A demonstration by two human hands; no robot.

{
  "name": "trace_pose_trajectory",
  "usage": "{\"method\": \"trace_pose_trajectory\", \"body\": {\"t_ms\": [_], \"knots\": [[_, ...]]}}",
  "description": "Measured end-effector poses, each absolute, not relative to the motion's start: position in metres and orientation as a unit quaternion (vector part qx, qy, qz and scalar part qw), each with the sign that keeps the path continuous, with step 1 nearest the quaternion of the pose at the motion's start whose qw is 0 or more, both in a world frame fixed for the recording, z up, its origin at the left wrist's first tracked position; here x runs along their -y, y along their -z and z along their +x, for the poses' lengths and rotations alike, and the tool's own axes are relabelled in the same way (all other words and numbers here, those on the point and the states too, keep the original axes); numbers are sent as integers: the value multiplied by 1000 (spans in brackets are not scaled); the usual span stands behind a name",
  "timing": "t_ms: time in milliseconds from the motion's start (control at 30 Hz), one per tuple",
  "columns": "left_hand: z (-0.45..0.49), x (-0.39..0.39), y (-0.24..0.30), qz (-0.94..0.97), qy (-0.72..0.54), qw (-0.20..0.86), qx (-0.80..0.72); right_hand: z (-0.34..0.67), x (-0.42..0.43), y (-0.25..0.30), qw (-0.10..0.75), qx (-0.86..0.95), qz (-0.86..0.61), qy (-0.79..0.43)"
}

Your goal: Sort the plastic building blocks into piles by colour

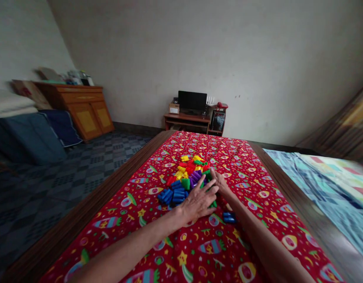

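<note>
A heap of plastic toy blocks in several colours lies on a red patterned tablecloth. My left hand is over the near right side of the heap, fingers spread, covering part of some green blocks. Right beside it, my right hand rests at the heap's right edge, its visible finger stretched along a green block; its other fingers are partly hidden. Blue blocks lie left of my left hand, with purple blocks just beyond it. Red blocks and yellow blocks are farther back.
Apart from the heap, a blue block lies near my right forearm. Beyond the table, a desk carries a monitor. A wooden cabinet stands at the left, and a bed with a light blue cover at the right.
</note>
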State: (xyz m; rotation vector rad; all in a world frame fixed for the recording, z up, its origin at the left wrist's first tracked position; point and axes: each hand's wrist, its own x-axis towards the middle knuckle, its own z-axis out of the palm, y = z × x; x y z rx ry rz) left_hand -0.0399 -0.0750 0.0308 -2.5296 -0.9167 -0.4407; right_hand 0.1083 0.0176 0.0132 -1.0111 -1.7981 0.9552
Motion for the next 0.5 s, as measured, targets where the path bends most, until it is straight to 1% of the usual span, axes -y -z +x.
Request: {"method": "trace_pose_trajectory", "body": {"t_ms": [67, 167, 233, 300, 400, 500], "knots": [[-65, 81, -32, -897, 166, 193, 360, 77, -20, -16, 422, 711, -402, -394], [-97, 96, -34, -885, 172, 180, 393, 34, -15, -21, 391, 724, -377, -426], [-115, 107, -36, -878, 169, 175, 411, 17, -6, -28, 373, 733, -349, -449], [-129, 117, -38, -866, 170, 174, 436, 16, 1, -37, 373, 741, -322, -456], [-132, 132, -44, -854, 185, 174, 454, 44, -5, -49, 383, 759, -319, -418], [-98, 142, -47, -896, 184, 156, 373, 84, -35, -54, 413, 744, -404, -335]]}}
